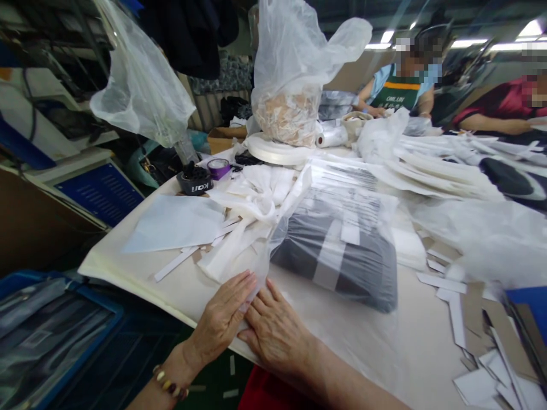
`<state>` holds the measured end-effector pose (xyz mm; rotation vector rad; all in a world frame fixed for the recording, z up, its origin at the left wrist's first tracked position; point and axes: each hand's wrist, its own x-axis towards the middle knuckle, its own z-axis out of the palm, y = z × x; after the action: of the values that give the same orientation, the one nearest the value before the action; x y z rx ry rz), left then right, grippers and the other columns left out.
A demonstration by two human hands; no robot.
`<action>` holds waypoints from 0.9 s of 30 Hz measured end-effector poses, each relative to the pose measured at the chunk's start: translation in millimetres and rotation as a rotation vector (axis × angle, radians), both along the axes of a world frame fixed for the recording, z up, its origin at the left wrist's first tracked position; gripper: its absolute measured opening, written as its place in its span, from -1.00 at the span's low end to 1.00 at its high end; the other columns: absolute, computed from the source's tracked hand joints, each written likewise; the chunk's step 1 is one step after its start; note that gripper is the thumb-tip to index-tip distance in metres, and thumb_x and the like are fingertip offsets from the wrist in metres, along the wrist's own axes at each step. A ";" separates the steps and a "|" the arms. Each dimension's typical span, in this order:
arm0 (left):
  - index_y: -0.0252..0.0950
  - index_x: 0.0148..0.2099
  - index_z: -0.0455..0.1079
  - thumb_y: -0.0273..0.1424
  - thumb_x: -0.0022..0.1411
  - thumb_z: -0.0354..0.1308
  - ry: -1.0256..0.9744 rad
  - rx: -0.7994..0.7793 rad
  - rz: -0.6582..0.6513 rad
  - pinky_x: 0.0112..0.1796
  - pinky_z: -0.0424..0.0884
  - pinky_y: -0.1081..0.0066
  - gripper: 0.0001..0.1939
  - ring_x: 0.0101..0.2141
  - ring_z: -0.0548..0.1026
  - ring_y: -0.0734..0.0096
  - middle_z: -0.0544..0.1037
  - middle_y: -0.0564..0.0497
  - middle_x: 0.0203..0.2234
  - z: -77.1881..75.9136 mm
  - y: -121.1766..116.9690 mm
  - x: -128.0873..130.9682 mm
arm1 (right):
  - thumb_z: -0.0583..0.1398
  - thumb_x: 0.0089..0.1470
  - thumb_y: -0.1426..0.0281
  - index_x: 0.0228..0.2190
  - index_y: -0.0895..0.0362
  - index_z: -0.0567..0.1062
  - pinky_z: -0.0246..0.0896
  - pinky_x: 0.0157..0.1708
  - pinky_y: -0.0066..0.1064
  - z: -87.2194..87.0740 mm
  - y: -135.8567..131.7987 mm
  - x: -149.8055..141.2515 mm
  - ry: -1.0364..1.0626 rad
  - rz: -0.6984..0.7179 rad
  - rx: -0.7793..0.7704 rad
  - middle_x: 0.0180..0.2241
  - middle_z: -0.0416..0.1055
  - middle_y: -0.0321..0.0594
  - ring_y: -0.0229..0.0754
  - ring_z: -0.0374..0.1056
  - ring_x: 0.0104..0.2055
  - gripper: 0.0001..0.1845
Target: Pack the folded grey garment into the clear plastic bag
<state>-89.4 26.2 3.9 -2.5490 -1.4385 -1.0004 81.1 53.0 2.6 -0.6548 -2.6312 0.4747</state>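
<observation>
A dark folded garment, it seems, lies inside a clear plastic bag (367, 336) on the table, with a pale band across it. My left hand (222, 313) is at the bag's left edge, fingers together over the thumb, with the film pinched between them. Right beside it, my right hand (277, 330) lies palm down near the table's front edge. Its fingers are stretched out and press the film against the tabletop. Both hands almost touch at the fingertips.
Crumpled white sheets (256, 193), a pale blue sheet (177, 222), a black tape roll (194, 179) and a purple tape roll (218, 168) lie at left. Card pieces (474, 313) litter the right side. A blue crate (115, 313) stands below left. Two people work across the table.
</observation>
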 end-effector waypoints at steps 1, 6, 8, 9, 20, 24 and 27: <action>-0.36 0.19 0.13 -0.52 0.30 -0.14 0.014 -0.012 -0.023 0.10 0.25 0.33 -0.59 0.12 0.23 0.38 0.35 -0.12 0.06 -0.4 -0.5 -0.9 | 0.01 0.20 0.20 0.08 0.20 0.23 -0.34 0.27 -0.05 -1.5 -0.2 -0.2 0.005 0.006 0.011 0.12 0.22 -0.10 -0.07 -0.07 0.25 -0.51; -0.36 0.23 0.05 -0.53 0.30 -0.22 0.086 -0.161 -0.105 0.12 0.19 0.32 -0.54 0.15 0.18 0.40 0.26 -0.12 0.13 1.4 -3.3 -8.4 | 0.02 0.19 0.17 0.03 0.25 0.28 -0.28 0.26 -0.08 -4.8 0.3 -1.4 -0.008 0.065 0.068 0.12 0.22 -0.02 -0.04 -0.07 0.25 -0.50; -0.37 0.25 0.02 -0.46 0.31 -0.19 0.097 -0.194 -0.134 0.13 0.20 0.29 -0.54 0.16 0.16 0.34 0.22 -0.14 0.15 2.7 -3.4 -11.4 | 0.03 0.18 0.17 0.01 0.25 0.30 -0.26 0.26 -0.13 -3.8 -1.2 -4.2 -0.003 0.110 0.084 0.13 0.20 -0.02 -0.06 -0.07 0.25 -0.51; -0.36 0.24 0.02 -0.40 0.31 -0.16 0.115 -0.200 -0.147 0.12 0.20 0.27 -0.53 0.16 0.16 0.31 0.22 -0.14 0.15 3.0 -3.0 -12.7 | 0.03 0.18 0.17 -0.02 0.24 0.32 -0.23 0.25 -0.16 -2.4 -2.6 -5.9 -0.004 0.134 0.088 0.11 0.23 -0.03 -0.07 -0.05 0.24 -0.53; -0.24 -0.07 0.38 -0.45 0.30 -0.10 0.173 -0.320 -0.266 -0.07 0.38 0.45 -0.74 -0.12 0.42 0.44 0.49 -0.02 -0.18 32.5 24.9 -15.0 | -0.10 0.23 0.48 -0.05 0.25 0.37 0.10 0.02 -0.38 51.0 -24.1 121.0 0.166 -0.125 0.307 -0.11 0.44 -0.12 -0.20 0.26 0.01 -0.64; -0.26 0.02 0.29 -0.61 0.27 -0.24 0.176 -0.329 -0.281 -0.19 0.41 0.56 -0.60 -0.19 0.45 0.51 0.46 -0.04 -0.21 35.0 46.5 -14.4 | -0.06 0.06 0.72 -0.08 0.20 0.41 0.06 0.04 -0.27 27.3 -23.2 201.9 0.071 -0.357 0.546 -0.08 0.41 -0.06 -0.15 0.15 0.13 -0.53; -0.26 0.01 0.29 -0.64 0.25 -0.22 0.356 -0.223 -0.364 -0.22 0.43 0.50 -0.60 -0.21 0.44 0.45 0.45 -0.04 -0.26 34.8 56.9 -15.3 | -0.09 0.11 0.66 -0.01 0.12 0.38 0.03 0.08 -0.17 6.9 -21.5 229.4 -0.116 -0.366 0.601 0.02 0.35 -0.10 -0.10 0.03 0.21 -0.51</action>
<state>-104.7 83.1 38.7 -3.0225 -1.0681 -0.3865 310.5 31.5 9.5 -0.9357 -2.4736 -0.4553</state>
